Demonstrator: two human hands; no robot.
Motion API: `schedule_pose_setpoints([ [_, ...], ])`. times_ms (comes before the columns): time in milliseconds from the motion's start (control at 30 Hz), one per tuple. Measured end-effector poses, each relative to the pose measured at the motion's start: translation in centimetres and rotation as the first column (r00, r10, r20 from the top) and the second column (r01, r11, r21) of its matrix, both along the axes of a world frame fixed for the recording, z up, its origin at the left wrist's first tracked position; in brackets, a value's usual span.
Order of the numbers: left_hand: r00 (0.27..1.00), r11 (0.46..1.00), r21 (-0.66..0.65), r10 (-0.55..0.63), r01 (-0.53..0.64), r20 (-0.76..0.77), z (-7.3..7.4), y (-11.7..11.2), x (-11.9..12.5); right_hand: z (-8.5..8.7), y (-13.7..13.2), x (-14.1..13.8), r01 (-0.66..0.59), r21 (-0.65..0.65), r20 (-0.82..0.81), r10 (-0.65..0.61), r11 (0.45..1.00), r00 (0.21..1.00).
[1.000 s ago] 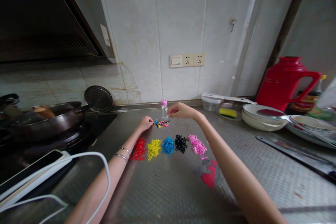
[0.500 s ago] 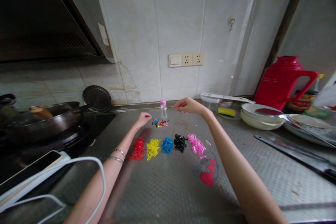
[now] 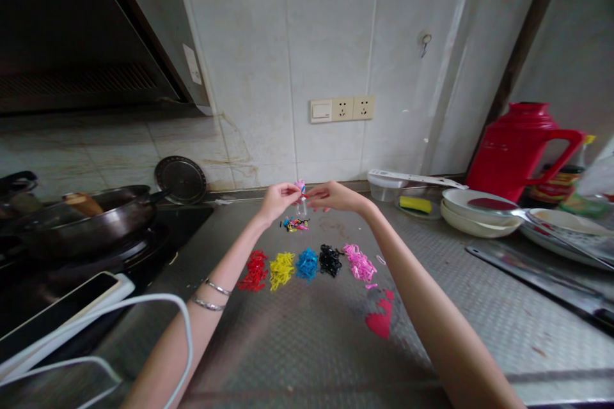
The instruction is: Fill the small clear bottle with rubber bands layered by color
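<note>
Pink-capped clear bottle point(image 3: 301, 206), pinched at its top by left hand point(image 3: 278, 200); right hand point(image 3: 334, 196) just beside, grip unclear, above steel tabletop point(image 3: 307, 345).

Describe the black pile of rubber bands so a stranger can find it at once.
On the steel counter, below the wall sockets, five colored piles lie in a row. The black pile is fourth from the left, between the blue pile and the pink pile.

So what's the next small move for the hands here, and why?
Probably the left hand should steady the slim clear bottle first: it stands upright and narrow, the right hand is also at its pink top, and a small mixed heap of coloured plastic loops lies close in front, where a tipped bottle could land.
</note>
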State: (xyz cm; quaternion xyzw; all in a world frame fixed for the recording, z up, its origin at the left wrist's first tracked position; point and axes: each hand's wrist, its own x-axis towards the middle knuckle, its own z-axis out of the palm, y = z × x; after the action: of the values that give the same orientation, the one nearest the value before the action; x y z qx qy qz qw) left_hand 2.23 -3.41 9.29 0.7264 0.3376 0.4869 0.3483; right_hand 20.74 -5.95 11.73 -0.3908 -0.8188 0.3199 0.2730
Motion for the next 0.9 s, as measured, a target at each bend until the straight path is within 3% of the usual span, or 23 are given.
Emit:
schedule_pose_setpoints([
  [200, 0.999, 0.999, -0.019, -0.040, 0.040, 0.029, 0.5, -1.3, 0.7, 0.4, -0.2, 0.0, 0.011, 0.079, 0.046, -0.014, 0.997, 0.999],
  [467, 0.997, 0.997, -0.041, -0.064, 0.067, 0.051, 0.7, -1.8, 0.9, 1.0, -0.6, 0.6, 0.052, 0.084, 0.079, -0.059, 0.995, 0.995],
  [667, 0.987, 0.999, -0.010, -0.042, 0.041, -0.158, 1.4, -1.8, -0.2, 1.2, -0.5, 1.8, 0.078, 0.066, 0.130, -0.087, 0.995, 0.988],
  [733, 0.944, 0.993, -0.038, -0.122, 0.116, -0.306, 1.2, -1.6, -0.7, 1.2, -0.2, 2.6, 0.100, 0.070, 0.177, -0.111, 0.993, 0.978],
  [900, 0.720, 0.931, -0.244, -0.364, 0.270, -0.591, -1.1, -1.0, -0.4, 0.5, 0.6, 4.3, 0.192, 0.043, 0.316, -0.196, 0.980, 0.928],
])
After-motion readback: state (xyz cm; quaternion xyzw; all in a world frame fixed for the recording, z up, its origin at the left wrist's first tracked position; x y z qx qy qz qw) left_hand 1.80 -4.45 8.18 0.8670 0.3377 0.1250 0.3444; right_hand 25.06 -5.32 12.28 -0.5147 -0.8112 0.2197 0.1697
